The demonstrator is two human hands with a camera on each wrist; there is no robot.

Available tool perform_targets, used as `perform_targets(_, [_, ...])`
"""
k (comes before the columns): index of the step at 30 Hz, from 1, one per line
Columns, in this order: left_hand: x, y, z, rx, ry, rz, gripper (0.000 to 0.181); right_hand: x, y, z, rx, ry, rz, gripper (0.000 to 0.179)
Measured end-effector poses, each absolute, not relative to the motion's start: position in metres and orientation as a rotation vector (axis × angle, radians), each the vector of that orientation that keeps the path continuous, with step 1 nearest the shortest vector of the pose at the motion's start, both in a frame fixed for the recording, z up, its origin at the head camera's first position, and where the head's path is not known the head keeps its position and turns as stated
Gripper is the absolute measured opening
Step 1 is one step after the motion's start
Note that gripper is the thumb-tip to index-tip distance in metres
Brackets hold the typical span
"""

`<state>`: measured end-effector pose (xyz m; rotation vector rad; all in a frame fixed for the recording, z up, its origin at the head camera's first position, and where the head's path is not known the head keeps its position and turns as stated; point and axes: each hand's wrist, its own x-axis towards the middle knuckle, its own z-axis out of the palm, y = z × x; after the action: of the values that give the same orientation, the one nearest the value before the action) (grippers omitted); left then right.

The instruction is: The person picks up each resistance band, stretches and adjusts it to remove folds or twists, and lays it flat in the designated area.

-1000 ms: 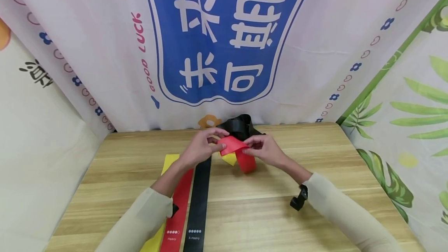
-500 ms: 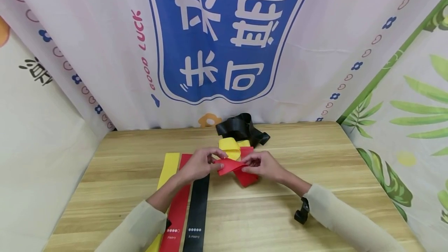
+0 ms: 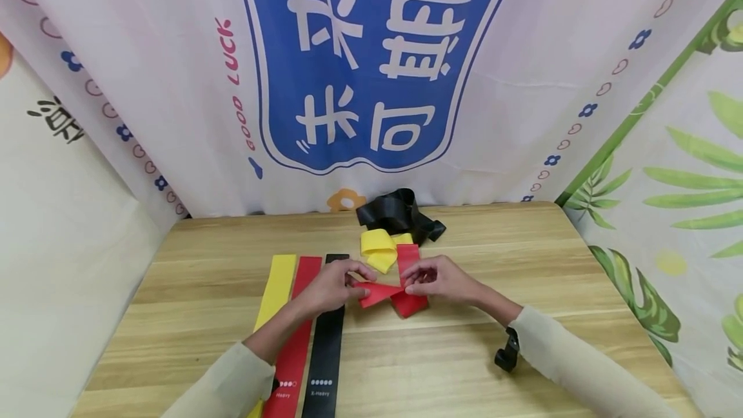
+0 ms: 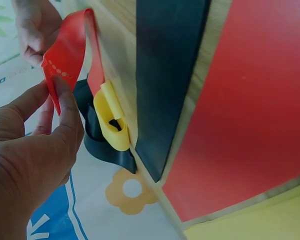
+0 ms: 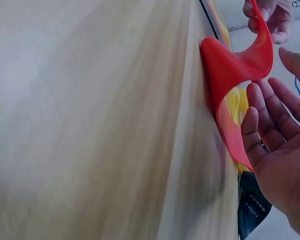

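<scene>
My left hand [image 3: 332, 287] pinches one end of a red resistance band [image 3: 377, 293] between thumb and fingers. In the left wrist view that end of the band [image 4: 70, 45], with pale dots printed on it, lifts off the wood. My right hand [image 3: 442, 278] is at the band's twisted middle, fingers loosely bent. Seen from the right wrist, its thumb and fingers [image 5: 270, 115] stand apart close beside the red loop [image 5: 235, 70]. The rest of the red band lies on the table, next to a loosely coiled yellow band [image 3: 378, 242].
A crumpled black band [image 3: 395, 213] lies at the table's back edge against the printed curtain [image 3: 493, 147]. Flat yellow [image 3: 281, 276], red [image 3: 295, 347] and black [image 3: 326, 347] strips lie side by side on the wooden table [image 3: 464, 366], under and beside the left forearm.
Both hands have come nearer the front with the red band, away from the black one. The yellow coil, covered before, now shows, and the red band's far end lies on the table.
</scene>
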<state>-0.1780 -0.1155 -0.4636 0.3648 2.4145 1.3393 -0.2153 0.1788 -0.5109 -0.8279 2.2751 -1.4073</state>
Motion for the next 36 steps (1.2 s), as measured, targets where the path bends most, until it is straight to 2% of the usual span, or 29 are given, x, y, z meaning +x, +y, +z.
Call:
perform_targets(15, [-0.168,-0.121,-0.469,0.385,2.367,1.269,0.028,-0.242,0.179,-0.507,-0.727,2.632,-1.356,0.026])
perform_targets(26, [-0.158,-0.126,-0.470,0.444,2.365,1.194,0.025,-0.256,0.171,-0.515,-0.809,2.760,-1.274,0.033])
perform_targets(36, [-0.140,-0.132,-0.465,0.433,2.309,1.215,0.028,-0.260,0.164,-0.518,-0.799,2.845,-1.188,0.029])
